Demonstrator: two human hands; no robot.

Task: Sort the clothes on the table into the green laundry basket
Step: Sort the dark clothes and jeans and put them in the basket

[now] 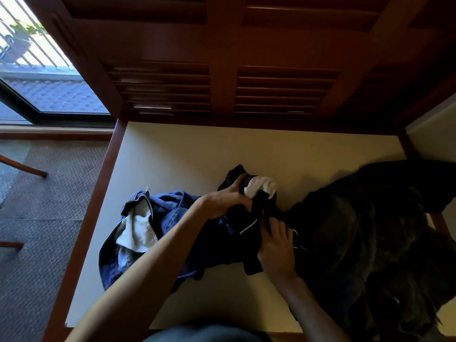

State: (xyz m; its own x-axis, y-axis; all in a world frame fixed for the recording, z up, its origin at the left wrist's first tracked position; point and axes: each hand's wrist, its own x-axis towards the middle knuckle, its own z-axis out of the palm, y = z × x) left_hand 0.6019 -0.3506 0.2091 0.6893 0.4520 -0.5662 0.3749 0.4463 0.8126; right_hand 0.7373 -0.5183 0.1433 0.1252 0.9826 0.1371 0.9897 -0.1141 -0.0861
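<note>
both hands are on the dark garment point(249, 233) at the middle of the surface point(197, 154); the left hand point(222, 201) curls round its upper fold beside a white sock point(261, 187), the right hand point(277, 245) seems to pinch its lower edge, though shadow blurs the fingers; gather it clear of the blue jeans point(153, 225) and the black pile point(370, 230) before lifting; the green laundry basket is out of view.

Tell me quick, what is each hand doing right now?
Left hand: fingers curled, gripping the black garment near the white sock.
Right hand: holding the same black garment lower down.
</note>
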